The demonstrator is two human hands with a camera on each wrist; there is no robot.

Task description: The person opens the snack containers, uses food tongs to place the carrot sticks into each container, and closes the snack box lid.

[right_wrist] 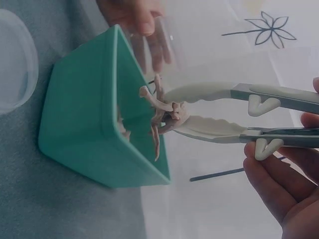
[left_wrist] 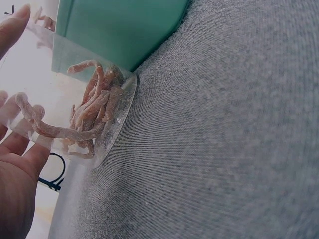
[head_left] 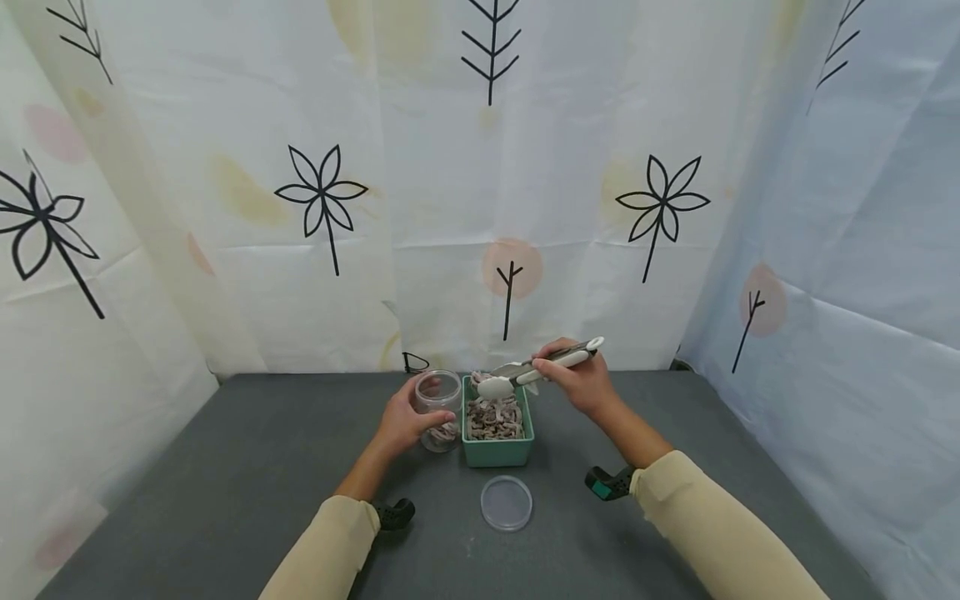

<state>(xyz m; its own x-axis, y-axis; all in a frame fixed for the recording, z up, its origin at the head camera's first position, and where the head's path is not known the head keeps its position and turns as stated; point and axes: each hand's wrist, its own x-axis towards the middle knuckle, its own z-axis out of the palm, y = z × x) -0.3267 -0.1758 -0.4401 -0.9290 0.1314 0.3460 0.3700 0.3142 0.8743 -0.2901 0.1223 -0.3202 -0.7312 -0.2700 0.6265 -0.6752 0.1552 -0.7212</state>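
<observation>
My left hand [head_left: 397, 423] grips a clear, open-topped jar [head_left: 440, 406] from its left side, thumb across the front. Twisted brownish dried strips [left_wrist: 92, 107] lie in its bottom, as the left wrist view shows. Directly right of the jar, a green rectangular container [head_left: 497, 454] holds many more such strips [head_left: 495, 421]. My right hand [head_left: 583, 382] holds white-and-grey tongs [right_wrist: 239, 94] over that container. Between the tongs' white scalloped tips, a small clump of strips [right_wrist: 162, 109] is pinched at the container's rim in the right wrist view.
A round translucent lid [head_left: 506, 503] lies flat on the dark grey table [head_left: 225, 492], in front of the green container. Patterned white cloth [head_left: 420, 217] hangs behind the table and along both sides. Each wrist wears a dark band [head_left: 609, 483].
</observation>
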